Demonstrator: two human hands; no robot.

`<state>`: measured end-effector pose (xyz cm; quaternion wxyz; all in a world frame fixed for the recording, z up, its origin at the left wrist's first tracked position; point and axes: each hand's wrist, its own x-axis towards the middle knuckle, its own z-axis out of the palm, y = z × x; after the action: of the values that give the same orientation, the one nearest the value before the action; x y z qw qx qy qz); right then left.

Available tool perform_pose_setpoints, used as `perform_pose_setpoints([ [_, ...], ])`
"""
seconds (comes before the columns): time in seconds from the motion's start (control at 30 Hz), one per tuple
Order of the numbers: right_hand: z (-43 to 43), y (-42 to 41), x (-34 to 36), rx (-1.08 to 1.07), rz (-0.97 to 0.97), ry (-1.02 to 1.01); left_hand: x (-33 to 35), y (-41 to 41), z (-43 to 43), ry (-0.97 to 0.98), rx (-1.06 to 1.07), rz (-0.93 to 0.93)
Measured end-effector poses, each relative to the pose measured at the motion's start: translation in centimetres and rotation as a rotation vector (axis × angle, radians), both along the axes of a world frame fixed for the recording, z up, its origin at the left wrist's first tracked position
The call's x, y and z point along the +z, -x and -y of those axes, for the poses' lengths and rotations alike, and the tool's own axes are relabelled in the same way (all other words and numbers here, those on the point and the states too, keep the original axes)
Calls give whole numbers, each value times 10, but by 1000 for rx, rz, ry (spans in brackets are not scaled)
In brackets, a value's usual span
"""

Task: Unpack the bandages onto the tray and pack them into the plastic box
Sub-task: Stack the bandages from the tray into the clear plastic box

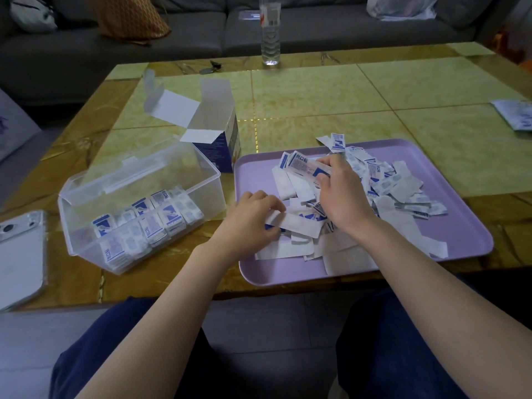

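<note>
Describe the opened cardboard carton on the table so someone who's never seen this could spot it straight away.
Start at the purple tray on the green-tiled table. Just past its far left corner, behind the clear plastic box, stands the carton. Unlike the see-through box, it is opaque white and dark blue card, with its top flaps open.

Loose bandages (383, 180) heaped on lilac tray (460, 226)

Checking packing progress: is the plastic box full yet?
Not full: bandages line only the near side of the box; the rest is bare.
</note>
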<state>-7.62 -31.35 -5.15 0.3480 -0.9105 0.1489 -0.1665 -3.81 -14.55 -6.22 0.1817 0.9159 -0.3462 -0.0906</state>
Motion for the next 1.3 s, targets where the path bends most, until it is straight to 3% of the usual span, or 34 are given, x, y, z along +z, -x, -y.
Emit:
perform_pose_setpoints([
  [0.2, 0, 0, 3, 56, 71, -137, 0, -3, -1, 52, 26, 75],
  [0.33, 0, 3, 9, 227, 103, -142, 3, -5, -3, 131, 150, 113],
  [0.5, -5, 5, 5, 378, 83, -35, 8, -5, -5, 186, 278, 98],
  [0.77, -2, 3, -7, 345, -67, 240, 11, -5, -4, 221, 147, 82],
  [0.93, -8, -2, -14, 233, 8, 303, 14, -1, -1, 281, 215, 3],
  [1.1, -19, -9, -20, 303, -16, 387, 2, -1, -2, 31, 184, 191],
  [1.2, -26, -12, -25, 347, -83, 192, -9, -1, 0, -170, 179, 266],
  [1.3, -33, -15, -27, 383, -145, 68, -12, -2, 3, -237, 162, 285],
])
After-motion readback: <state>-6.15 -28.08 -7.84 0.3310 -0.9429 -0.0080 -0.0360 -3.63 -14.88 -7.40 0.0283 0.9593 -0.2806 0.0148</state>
